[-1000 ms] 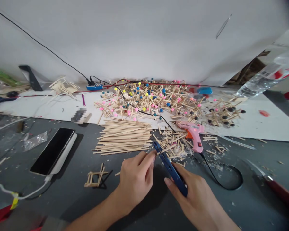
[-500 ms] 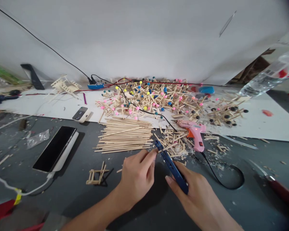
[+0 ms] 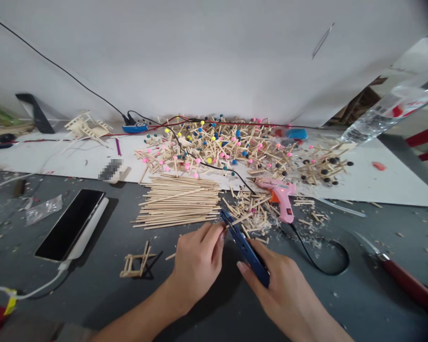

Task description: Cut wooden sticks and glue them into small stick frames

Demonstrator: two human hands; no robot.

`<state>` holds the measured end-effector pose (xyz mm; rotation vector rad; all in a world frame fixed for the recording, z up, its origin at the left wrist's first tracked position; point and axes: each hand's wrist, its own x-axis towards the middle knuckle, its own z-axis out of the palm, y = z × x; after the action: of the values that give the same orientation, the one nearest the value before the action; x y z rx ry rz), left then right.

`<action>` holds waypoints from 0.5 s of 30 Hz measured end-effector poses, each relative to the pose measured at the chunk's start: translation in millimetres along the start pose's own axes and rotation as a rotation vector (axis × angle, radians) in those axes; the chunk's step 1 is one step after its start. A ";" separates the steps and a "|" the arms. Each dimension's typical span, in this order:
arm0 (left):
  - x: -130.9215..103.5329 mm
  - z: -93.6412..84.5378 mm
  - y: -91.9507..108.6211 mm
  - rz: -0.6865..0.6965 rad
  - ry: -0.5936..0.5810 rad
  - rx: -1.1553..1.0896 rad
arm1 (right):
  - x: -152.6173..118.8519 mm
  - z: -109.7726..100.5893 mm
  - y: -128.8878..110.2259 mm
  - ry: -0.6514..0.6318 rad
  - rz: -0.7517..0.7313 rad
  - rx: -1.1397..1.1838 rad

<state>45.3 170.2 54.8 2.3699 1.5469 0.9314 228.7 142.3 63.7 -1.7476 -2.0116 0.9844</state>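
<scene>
My left hand (image 3: pixel 199 266) is closed, its thumb and fingertips pinching a thin wooden stick (image 3: pixel 241 219). The stick's short tail shows at the left of the hand, and its other end crosses the jaws of blue wire stripper pliers (image 3: pixel 248 251). Wrapped round the handles of the pliers is my right hand (image 3: pixel 283 285), with the thumb on the near side. Whether the jaws press fully on the stick is too small to tell. A small stick frame (image 3: pixel 131 273) lies left of my left hand. Beyond the hands rests a pile of long wooden sticks (image 3: pixel 178 202).
Cut stick pieces (image 3: pixel 251 209) lie beside a pink glue gun (image 3: pixel 284 197) with a black cord. Behind spreads a heap of ball-tipped stick pieces (image 3: pixel 214 147). A phone (image 3: pixel 71 223) lies at left, a red-handled knife (image 3: pixel 410 280) at right, a plastic bottle (image 3: pixel 385 111) at back right.
The camera view has swung slightly to the right, so everything appears shifted left. Hands, stick and pliers keep almost the same position over the table.
</scene>
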 end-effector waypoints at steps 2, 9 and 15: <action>-0.4 0.1 -0.2 -0.002 -0.003 -0.002 | 0.1 0.1 0.2 0.008 -0.009 0.009; 0.4 -0.4 0.1 -0.035 -0.013 -0.017 | 0.7 0.3 2.2 0.013 0.009 0.017; -1.7 -1.1 -1.2 -0.055 -0.047 -0.010 | 2.5 -0.8 4.5 -0.044 0.027 0.025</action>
<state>43.3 169.1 54.4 2.3134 1.5775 0.8640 232.0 145.0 60.8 -1.7600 -1.9980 1.0604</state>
